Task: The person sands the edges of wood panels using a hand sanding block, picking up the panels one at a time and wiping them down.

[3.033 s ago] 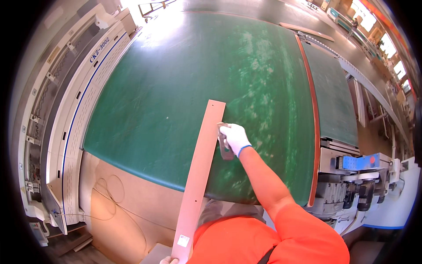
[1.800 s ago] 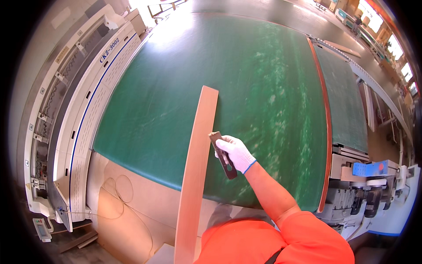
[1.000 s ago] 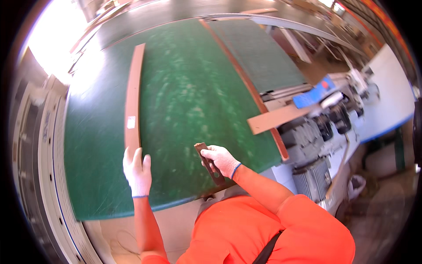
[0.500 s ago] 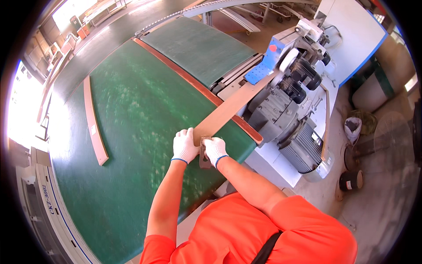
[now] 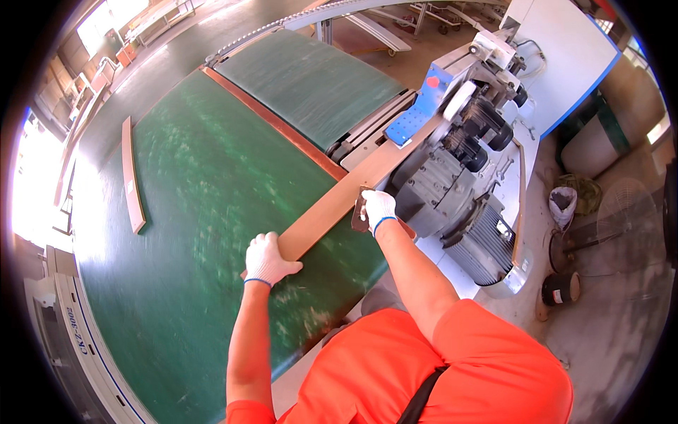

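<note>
A long light-brown wooden board (image 5: 325, 212) slants over the green belt, its far end beneath the blue perforated guard (image 5: 413, 116) of a machine. Across the board's near end lies my left hand (image 5: 266, 260) in a white knit glove, thumb along one edge and fingers over the other. My right hand (image 5: 378, 206), gloved alike, is closed on a small dark-brown block (image 5: 361, 215) against the board's right edge, close to the machine. The glove hides part of the block, and its exact kind cannot be made out.
A second, narrow board (image 5: 132, 184) rests on the left part of the green belt (image 5: 191, 212). A reddish-brown strip (image 5: 282, 127) runs between this belt and a smaller one. Motors (image 5: 480, 244) stand to the right, a fan (image 5: 621, 212) beyond them.
My left hand has moved left and nearer to me with the board's near end, so more board shows. My right hand has gone forward and right along the edge with the brown block.
</note>
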The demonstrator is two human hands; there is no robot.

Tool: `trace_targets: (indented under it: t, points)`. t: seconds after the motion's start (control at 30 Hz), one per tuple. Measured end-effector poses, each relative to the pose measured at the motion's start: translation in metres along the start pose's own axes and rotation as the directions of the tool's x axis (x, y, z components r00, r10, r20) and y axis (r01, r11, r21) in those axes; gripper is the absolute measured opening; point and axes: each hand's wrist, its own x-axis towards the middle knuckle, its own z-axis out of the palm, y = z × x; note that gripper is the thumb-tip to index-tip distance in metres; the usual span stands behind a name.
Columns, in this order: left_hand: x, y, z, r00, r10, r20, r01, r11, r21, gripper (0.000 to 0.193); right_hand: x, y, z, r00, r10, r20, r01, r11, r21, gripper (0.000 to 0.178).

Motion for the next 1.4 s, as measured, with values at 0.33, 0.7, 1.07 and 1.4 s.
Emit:
trace_targets:
  t: [0.33, 0.7, 1.07, 1.4]
  points:
    - [-0.004, -0.034, 0.005, 0.989, 0.147, 0.033, -0.149, 0.987, 0.064, 0.077, 0.051, -0.053, -0.027, 0.982, -0.130, -0.138, 0.142, 0.987, 0.078, 0.013]
    - [-0.086, -0.079, -0.007, 0.979, 0.009, 0.204, -0.040, 0.988, 0.151, 0.081, -0.009, -0.018, -0.035, 1.000, -0.019, -0.012, 0.020, 0.999, 0.050, 0.002]
    - [-0.145, -0.110, 0.002, 0.986, 0.023, 0.165, -0.048, 0.988, 0.148, 0.082, 0.054, -0.092, -0.057, 0.986, -0.071, -0.147, 0.057, 0.993, -0.100, 0.016]
    - [-0.198, -0.170, -0.011, 0.990, -0.072, 0.121, 0.050, 0.984, 0.174, 0.073, 0.065, -0.111, -0.110, 0.986, -0.161, 0.053, 0.159, 0.986, 0.046, 0.024]
